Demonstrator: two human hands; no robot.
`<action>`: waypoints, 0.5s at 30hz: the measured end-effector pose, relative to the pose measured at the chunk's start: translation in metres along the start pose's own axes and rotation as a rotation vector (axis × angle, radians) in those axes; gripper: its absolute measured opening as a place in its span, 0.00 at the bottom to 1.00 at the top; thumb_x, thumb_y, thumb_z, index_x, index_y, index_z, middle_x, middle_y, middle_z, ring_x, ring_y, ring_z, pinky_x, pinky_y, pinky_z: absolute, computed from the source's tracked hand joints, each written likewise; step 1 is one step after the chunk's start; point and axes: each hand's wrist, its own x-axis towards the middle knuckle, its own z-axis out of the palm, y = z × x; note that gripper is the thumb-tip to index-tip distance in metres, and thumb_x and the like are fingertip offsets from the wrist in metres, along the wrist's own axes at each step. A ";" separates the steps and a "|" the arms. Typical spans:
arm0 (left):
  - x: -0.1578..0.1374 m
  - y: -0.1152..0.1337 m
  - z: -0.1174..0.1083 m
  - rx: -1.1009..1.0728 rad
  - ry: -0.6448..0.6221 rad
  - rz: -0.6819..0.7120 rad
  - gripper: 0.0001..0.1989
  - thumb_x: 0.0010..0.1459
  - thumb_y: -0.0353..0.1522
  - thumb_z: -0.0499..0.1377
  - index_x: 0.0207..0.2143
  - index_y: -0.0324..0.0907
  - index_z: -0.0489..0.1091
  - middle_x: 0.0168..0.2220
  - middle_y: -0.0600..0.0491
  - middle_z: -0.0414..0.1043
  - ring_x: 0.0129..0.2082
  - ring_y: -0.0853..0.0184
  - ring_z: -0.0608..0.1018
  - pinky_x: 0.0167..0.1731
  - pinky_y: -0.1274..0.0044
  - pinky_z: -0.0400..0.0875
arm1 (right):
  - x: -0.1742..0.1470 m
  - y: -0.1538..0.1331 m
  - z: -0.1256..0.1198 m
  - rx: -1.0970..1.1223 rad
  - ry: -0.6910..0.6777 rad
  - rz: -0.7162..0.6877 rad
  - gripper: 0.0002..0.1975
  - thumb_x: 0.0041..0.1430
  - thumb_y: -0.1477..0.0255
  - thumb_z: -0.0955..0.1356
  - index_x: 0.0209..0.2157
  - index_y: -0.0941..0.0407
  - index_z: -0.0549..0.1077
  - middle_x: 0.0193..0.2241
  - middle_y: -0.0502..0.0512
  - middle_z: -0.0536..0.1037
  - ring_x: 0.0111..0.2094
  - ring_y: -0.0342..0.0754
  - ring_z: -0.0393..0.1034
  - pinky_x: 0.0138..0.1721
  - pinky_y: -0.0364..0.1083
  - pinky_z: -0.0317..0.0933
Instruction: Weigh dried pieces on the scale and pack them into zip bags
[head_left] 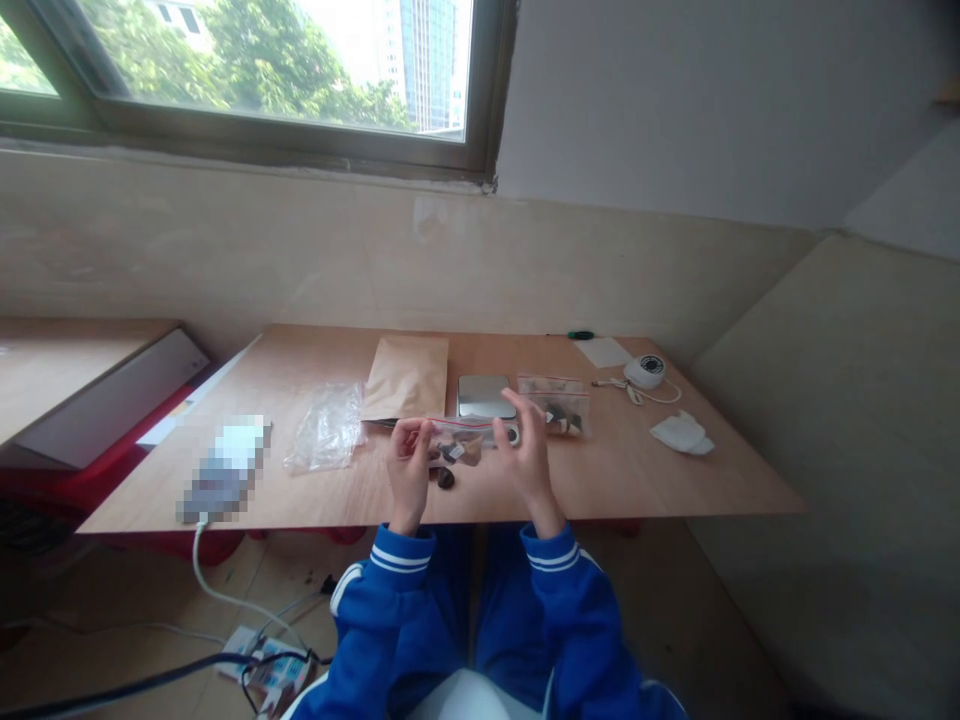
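My left hand pinches the left end of a clear zip-lock bag with a red seal line, its fingers closed on it. Small dark and brown stone-like pieces and a white label show through the plastic. At the bag's right end is my right hand, thumb and fingers spread, the thumb tip by the seal. A dark roundish piece lies on the table just below the bag. Another small dark round thing shows beside my right thumb; I cannot tell whether it is held.
On the wooden table are a flat silver-topped device, a second zip-lock bag, a brown paper bag and crumpled clear plastic. A cabled phone lies left. A white round device and tissue lie right.
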 end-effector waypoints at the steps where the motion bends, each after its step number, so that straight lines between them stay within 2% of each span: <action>1: -0.002 0.000 0.001 -0.001 -0.028 -0.006 0.12 0.56 0.42 0.59 0.30 0.43 0.68 0.26 0.55 0.73 0.26 0.70 0.75 0.25 0.80 0.70 | 0.005 -0.007 0.001 -0.033 -0.085 -0.075 0.15 0.60 0.66 0.65 0.49 0.51 0.72 0.50 0.56 0.74 0.55 0.54 0.62 0.58 0.56 0.52; 4: -0.005 0.001 0.003 0.011 -0.060 -0.014 0.12 0.55 0.42 0.60 0.30 0.42 0.68 0.26 0.56 0.72 0.25 0.71 0.74 0.23 0.81 0.69 | 0.020 -0.023 0.010 -0.066 -0.339 -0.201 0.09 0.61 0.66 0.66 0.41 0.50 0.77 0.39 0.53 0.79 0.47 0.53 0.68 0.53 0.53 0.57; 6: -0.006 0.003 0.003 0.018 -0.052 -0.027 0.13 0.55 0.43 0.60 0.29 0.42 0.68 0.26 0.56 0.72 0.24 0.71 0.74 0.23 0.81 0.69 | 0.025 -0.026 0.015 -0.075 -0.398 -0.232 0.08 0.61 0.67 0.66 0.35 0.50 0.77 0.33 0.52 0.79 0.40 0.52 0.70 0.48 0.52 0.59; 12: -0.011 0.009 0.002 0.026 -0.104 -0.038 0.11 0.55 0.41 0.61 0.33 0.42 0.72 0.31 0.52 0.76 0.31 0.67 0.77 0.29 0.78 0.72 | 0.024 -0.020 0.017 -0.147 -0.326 -0.271 0.12 0.63 0.74 0.63 0.29 0.51 0.77 0.27 0.53 0.77 0.35 0.51 0.68 0.43 0.49 0.59; 15: -0.014 0.009 0.007 0.015 -0.089 -0.035 0.11 0.55 0.40 0.61 0.33 0.41 0.71 0.31 0.52 0.76 0.32 0.66 0.79 0.31 0.77 0.73 | 0.024 -0.023 0.015 -0.229 -0.282 -0.307 0.13 0.61 0.78 0.63 0.28 0.52 0.76 0.26 0.53 0.76 0.34 0.50 0.68 0.43 0.49 0.57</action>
